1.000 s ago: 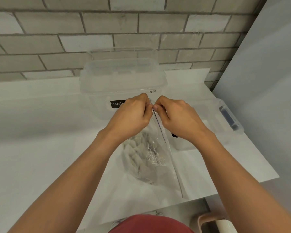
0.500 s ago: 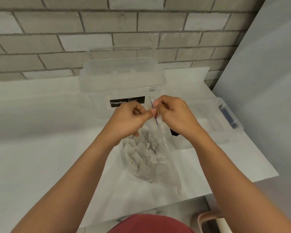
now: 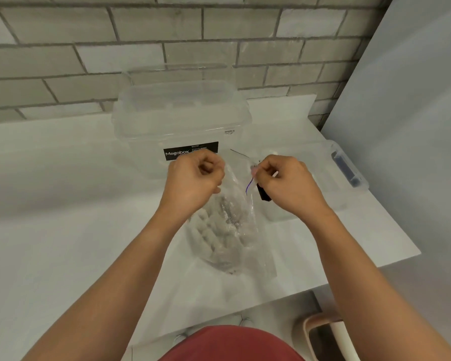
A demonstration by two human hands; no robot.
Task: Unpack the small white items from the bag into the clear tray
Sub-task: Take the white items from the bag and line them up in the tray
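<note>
A clear plastic zip bag [image 3: 232, 230] holding several small white items [image 3: 214, 230] rests on the white table [image 3: 63, 230] in front of me. My left hand [image 3: 195, 181] grips the left side of the bag's top edge with curled fingers. My right hand [image 3: 284, 183] pinches the right side of that edge, by its purple zip line. The bag's mouth is pulled apart between the two hands. A shallow clear tray [image 3: 323, 178] sits just right of my right hand, partly hidden by it.
A tall clear lidded box [image 3: 182, 121] with a black Megabox label stands behind the bag, against the brick wall. A grey panel rises at the right. The table's edge runs at the right and near side, with a pale chair [image 3: 323, 334] below it.
My hands were together at the top of the bag; now they have moved apart sideways, opening the bag's mouth.
</note>
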